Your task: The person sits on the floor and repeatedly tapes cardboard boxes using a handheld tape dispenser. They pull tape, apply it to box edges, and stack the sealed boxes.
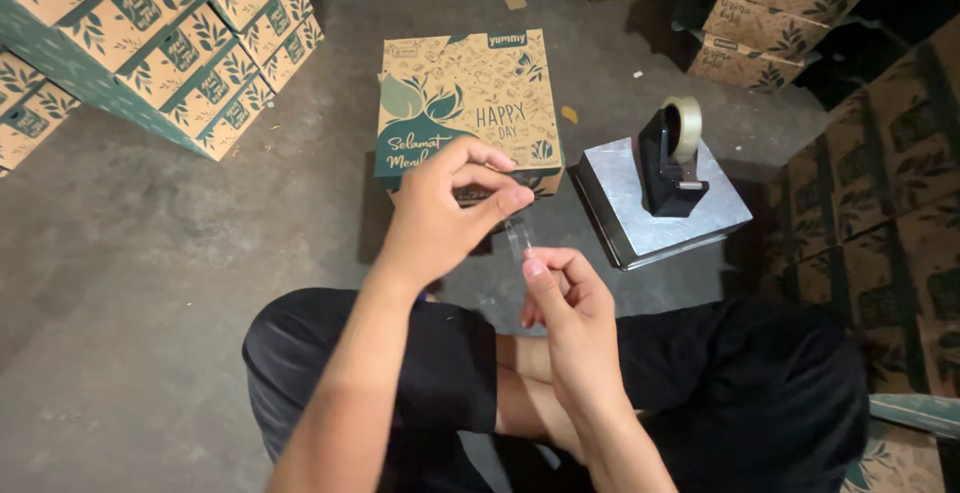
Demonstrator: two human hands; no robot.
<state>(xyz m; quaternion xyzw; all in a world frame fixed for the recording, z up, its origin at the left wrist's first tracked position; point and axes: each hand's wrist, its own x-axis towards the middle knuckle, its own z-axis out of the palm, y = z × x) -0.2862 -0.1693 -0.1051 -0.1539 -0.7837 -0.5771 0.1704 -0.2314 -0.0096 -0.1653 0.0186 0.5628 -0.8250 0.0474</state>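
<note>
Here, tape strip (pixel 517 237) between hands.

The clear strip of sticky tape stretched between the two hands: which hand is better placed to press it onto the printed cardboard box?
Probably the left hand. It pinches the top end of the clear tape strip right at the front edge of the tan and green printed cardboard box. The right hand holds the lower end, farther from the box.

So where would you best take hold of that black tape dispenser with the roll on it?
By the black tape dispenser's narrow body, from above, one finger on each flat side. It stands upright on the grey metal slab; the clear tape roll fills its rear top, so grip lower and forward.
</note>
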